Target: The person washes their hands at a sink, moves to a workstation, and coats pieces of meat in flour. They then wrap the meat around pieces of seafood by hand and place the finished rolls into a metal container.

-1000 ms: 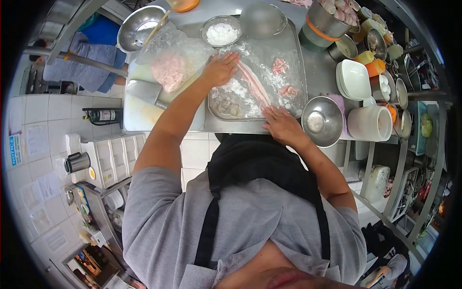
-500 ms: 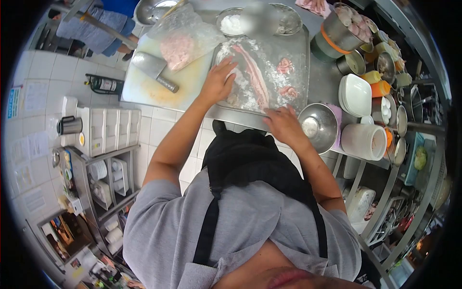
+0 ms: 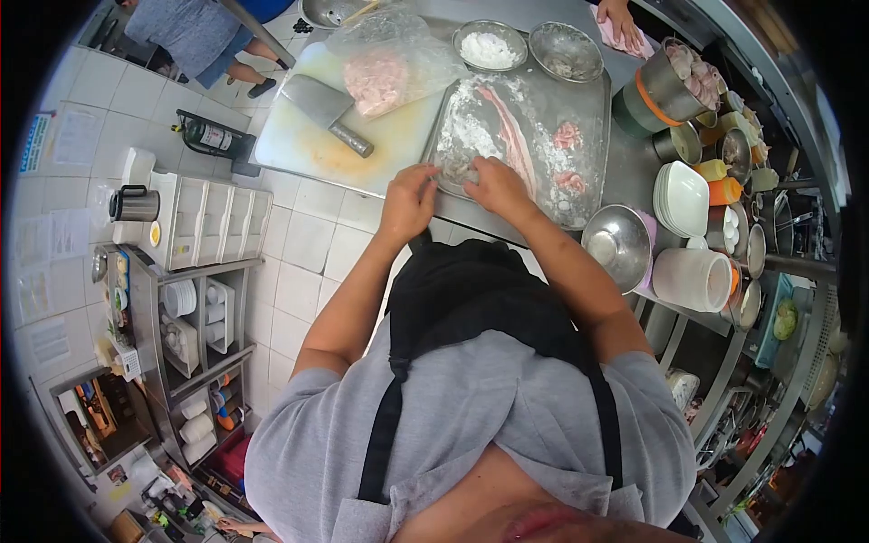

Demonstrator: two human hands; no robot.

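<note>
A metal tray (image 3: 593,118) dusted with white powder holds a long strip of pale pink and white meat (image 3: 509,134). To its right lie two small crumpled pieces of pink meat (image 3: 568,136). My left hand (image 3: 409,201) is at the tray's near left corner, fingers bent together. Facing it, my right hand (image 3: 498,188) has its fingers curled inward, just left of the strip's near end. Between the hands lies a greyish-white floury patch (image 3: 457,172); what the fingertips pinch there is too small to make out.
On the left, a cleaver (image 3: 317,101) and a plastic bag of minced-looking pink meat (image 3: 376,81) lie on a cutting board (image 3: 281,149). Behind the tray stand a bowl of white powder (image 3: 489,47) and a floury bowl (image 3: 566,52). A steel bowl (image 3: 618,246) sits right. Another person's hand (image 3: 617,20) touches a pink cloth.
My right hand has moved left, away from the tray's near right edge. My left hand has come down toward the near left corner, and the hands are now close together.
</note>
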